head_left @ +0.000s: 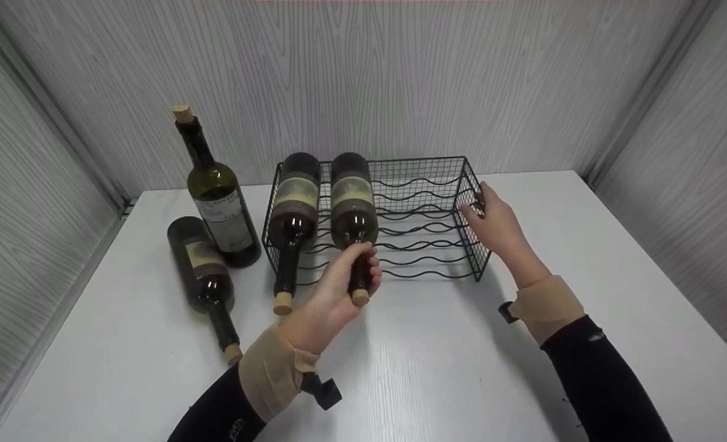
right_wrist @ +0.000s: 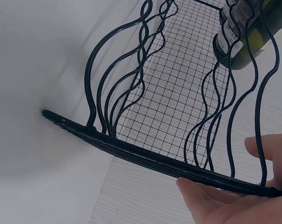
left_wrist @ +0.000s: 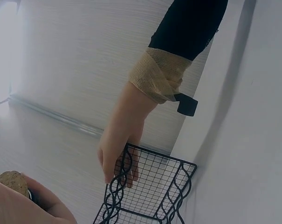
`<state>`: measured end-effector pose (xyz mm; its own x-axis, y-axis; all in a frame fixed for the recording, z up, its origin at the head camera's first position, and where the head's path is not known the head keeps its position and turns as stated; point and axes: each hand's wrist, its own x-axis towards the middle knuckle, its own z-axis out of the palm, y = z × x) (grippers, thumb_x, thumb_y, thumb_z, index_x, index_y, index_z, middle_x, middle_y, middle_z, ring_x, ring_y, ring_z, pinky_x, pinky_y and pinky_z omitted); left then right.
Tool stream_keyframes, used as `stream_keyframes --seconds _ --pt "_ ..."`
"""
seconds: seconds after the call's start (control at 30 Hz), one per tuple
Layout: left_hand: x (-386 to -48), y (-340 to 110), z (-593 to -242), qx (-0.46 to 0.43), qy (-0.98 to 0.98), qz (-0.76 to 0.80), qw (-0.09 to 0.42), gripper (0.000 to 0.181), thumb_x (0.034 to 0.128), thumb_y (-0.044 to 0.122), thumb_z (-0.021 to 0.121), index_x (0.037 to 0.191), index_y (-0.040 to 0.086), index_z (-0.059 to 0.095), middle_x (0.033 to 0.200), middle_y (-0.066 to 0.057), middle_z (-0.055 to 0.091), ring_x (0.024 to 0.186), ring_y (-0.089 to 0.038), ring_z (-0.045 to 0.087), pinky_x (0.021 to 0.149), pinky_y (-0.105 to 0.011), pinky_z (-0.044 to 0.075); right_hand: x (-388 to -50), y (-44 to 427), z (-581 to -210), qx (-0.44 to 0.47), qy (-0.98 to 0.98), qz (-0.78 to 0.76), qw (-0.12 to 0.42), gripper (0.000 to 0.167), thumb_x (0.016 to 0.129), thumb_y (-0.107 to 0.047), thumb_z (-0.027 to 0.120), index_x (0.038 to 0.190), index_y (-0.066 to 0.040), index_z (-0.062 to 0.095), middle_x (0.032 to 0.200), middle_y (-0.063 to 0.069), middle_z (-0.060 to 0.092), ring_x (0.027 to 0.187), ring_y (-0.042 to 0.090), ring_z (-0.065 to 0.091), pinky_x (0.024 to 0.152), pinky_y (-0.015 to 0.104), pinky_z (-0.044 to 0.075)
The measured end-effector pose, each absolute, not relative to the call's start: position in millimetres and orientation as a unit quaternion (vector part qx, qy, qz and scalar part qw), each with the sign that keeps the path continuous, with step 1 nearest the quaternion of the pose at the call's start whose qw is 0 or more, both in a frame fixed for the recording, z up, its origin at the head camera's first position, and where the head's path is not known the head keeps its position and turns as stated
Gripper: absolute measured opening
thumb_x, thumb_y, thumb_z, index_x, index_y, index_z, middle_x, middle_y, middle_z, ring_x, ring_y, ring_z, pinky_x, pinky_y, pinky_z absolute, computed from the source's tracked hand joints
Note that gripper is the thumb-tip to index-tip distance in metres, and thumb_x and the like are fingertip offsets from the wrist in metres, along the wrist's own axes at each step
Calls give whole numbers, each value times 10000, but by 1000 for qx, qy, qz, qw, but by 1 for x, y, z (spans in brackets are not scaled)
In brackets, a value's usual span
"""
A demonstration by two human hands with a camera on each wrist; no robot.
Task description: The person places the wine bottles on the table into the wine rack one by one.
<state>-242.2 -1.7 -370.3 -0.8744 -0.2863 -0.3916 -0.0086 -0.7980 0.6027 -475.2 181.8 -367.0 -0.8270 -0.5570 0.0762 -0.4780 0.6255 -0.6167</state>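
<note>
A black wire rack (head_left: pixel 422 245) with wavy bars holds two dark wine bottles side by side, necks toward the front. My left hand (head_left: pixel 342 285) grips the neck of the right-hand bottle (head_left: pixel 352 196); in the left wrist view its cork (left_wrist: pixel 12 182) shows beside the left hand (left_wrist: pixel 29 205). Left of it in the rack lies the other bottle (head_left: pixel 296 199). At the rack's right end my right hand (head_left: pixel 495 221) holds the mesh side panel, thumb inside and fingers outside. The right wrist view shows the right hand (right_wrist: pixel 243 200) around the rack's edge bar (right_wrist: pixel 154 161).
An upright corked bottle (head_left: pixel 219 212) stands left of the rack. Beside it another bottle (head_left: pixel 204 270) lies on the white table (head_left: pixel 431 368), its cork toward the front. Wood-grain panels (head_left: pixel 400 73) enclose the table at the back and both sides.
</note>
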Motion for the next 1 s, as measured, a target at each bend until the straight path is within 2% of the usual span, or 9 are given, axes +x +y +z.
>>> stream_keyframes --seconds 0.1,0.3,0.53,1.0 --pt "-240 -1 -373 240 -304 -919 74 148 1095 179 553 1060 40 591 795 -5 581 630 -66 568 568 -143 541 -475 182 -367 -286 901 -319 66 782 1138 -326 476 1668 76 65 1686 322 306 1564 459 358 1312 528 322" --pt "-243 -3 -369 235 -321 -913 89 105 1096 153 564 1080 49 565 754 28 535 567 -14 497 504 -109 456 -477 176 -362 -285 903 -318 52 785 1135 -331 485 1670 70 74 1687 323 303 1566 462 351 1313 527 319" --pt "-244 -5 -368 242 -346 -901 99 83 1089 130 582 1108 54 553 734 35 552 572 -13 497 505 -112 460 -480 174 -360 -286 900 -324 56 789 1132 -333 491 1674 59 72 1692 307 309 1569 444 358 1313 505 329" --pt "-241 0 -373 250 -322 -909 88 96 1077 143 587 1036 56 587 715 31 546 558 -23 494 495 -116 456 -474 183 -367 -280 901 -325 62 796 1122 -293 516 1671 67 66 1679 328 316 1555 465 371 1293 523 357"
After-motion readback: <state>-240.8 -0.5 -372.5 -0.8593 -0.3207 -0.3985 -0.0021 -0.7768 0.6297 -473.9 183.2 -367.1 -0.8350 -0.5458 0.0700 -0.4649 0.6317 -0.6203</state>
